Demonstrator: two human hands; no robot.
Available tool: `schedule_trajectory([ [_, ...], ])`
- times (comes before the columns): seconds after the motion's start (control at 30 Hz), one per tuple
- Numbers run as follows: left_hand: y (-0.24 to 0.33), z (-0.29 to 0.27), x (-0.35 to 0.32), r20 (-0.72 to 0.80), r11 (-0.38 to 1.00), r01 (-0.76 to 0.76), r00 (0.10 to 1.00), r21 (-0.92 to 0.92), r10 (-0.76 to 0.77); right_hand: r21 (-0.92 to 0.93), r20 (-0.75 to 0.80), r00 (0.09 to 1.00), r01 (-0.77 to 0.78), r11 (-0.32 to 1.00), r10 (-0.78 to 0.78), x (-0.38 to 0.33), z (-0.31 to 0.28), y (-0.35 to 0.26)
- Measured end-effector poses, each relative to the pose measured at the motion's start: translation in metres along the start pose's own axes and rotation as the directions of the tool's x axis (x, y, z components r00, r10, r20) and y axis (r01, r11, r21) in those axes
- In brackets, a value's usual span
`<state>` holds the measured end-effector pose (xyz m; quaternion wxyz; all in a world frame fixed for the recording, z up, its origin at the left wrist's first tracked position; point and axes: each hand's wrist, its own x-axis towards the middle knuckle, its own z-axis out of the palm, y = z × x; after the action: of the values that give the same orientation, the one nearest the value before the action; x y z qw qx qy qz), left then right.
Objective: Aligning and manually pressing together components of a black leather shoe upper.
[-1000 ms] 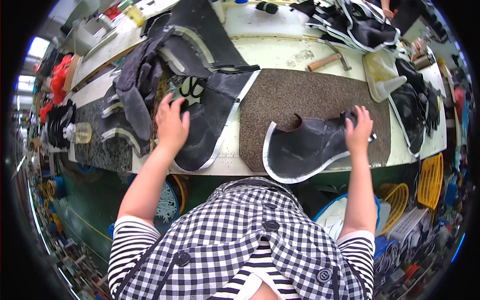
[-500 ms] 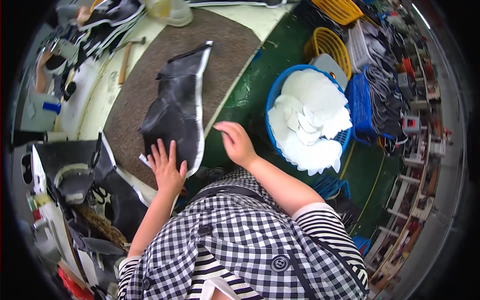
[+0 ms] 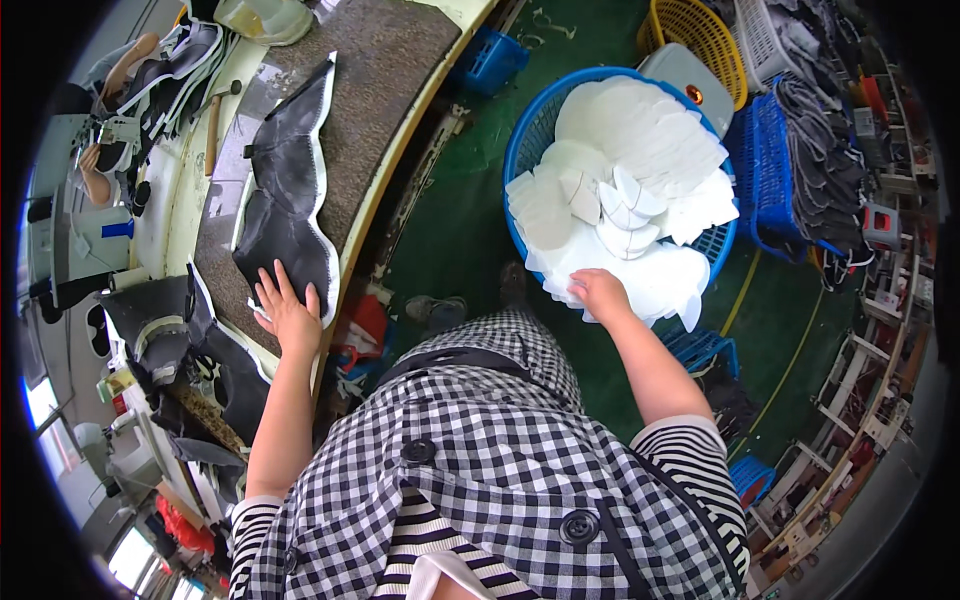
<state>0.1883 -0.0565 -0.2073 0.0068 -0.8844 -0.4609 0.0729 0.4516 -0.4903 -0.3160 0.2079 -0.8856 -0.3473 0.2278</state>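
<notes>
My left hand [image 3: 290, 312] lies flat with fingers spread on the lower end of a black sheet piece with white edging [image 3: 285, 220]. That piece rests on the brown speckled worktop [image 3: 385, 75]. To my right, a round blue basket [image 3: 517, 150] holds a heap of thin white cut pieces [image 3: 640, 130]. My right hand [image 3: 602, 296] is at the near side of this heap, fingers curled together against the white pieces. Whether a piece is pinched between its fingertips is hidden.
A hammer [image 3: 212, 135] lies beyond the black piece. At the left are more black pieces [image 3: 235, 375]. A blue bin [image 3: 490, 60], a yellow basket [image 3: 715, 35] and a blue crate of dark strips [image 3: 765, 170] stand on the green floor. Another person's hand [image 3: 95, 175] shows at far left.
My right hand has moved right, from beside the worktop edge to the white pieces in the basket. My left hand stays flat on the black piece; the view has turned toward the basket.
</notes>
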Motion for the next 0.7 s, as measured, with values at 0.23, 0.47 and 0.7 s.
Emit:
schedule_trajectory([
  [0.23,0.097,-0.026,-0.022,-0.409,0.892,-0.353,0.885,-0.282,0.220,-0.010,0.109,0.994,-0.011,1.000,0.012,0.019,0.000,-0.005],
  [0.47,0.246,0.010,-0.053,-0.272,0.351,-0.768,0.551,-0.537,0.789,-0.126,0.256,0.966,0.002,0.992,0.031,0.034,0.002,-0.014],
  [0.7,0.320,0.067,-0.086,0.126,0.187,-0.791,0.139,-0.583,0.982,0.764,0.524,0.558,-0.642,-0.065,0.644,0.040,0.025,0.047],
])
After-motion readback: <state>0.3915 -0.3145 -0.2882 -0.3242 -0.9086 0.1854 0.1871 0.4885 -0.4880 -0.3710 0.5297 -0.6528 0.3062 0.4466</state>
